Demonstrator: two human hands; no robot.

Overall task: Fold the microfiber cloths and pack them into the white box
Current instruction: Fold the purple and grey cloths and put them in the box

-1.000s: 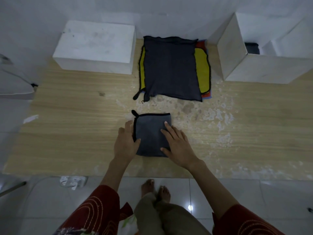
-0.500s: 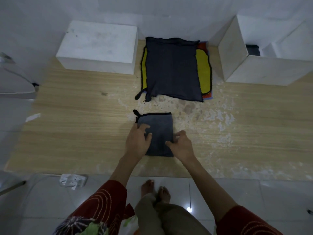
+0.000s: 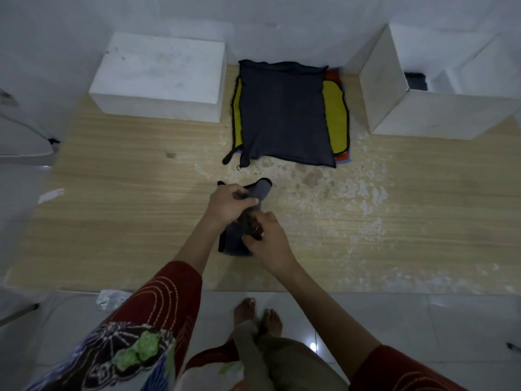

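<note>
You had a pale wood-grain surface (image 3: 112,198) in front of you, set against a white wall (image 3: 253,21). Its finish was worn into whitish flaking patches (image 3: 346,190) right of centre, and a small dark mark (image 3: 170,155) sat on the left half. A closed white rectangular block (image 3: 163,77) stood at the back left, close to the wall. At the surface's left edge lay a small white paper scrap (image 3: 50,195), and beyond it part of a white object (image 3: 25,148) too cut off to identify. Below the near edge ran glossy white floor tiles (image 3: 437,328), with a crumpled clear plastic wrapper (image 3: 112,299) just beside that edge and a bright light reflection (image 3: 313,346) on one tile.
</note>
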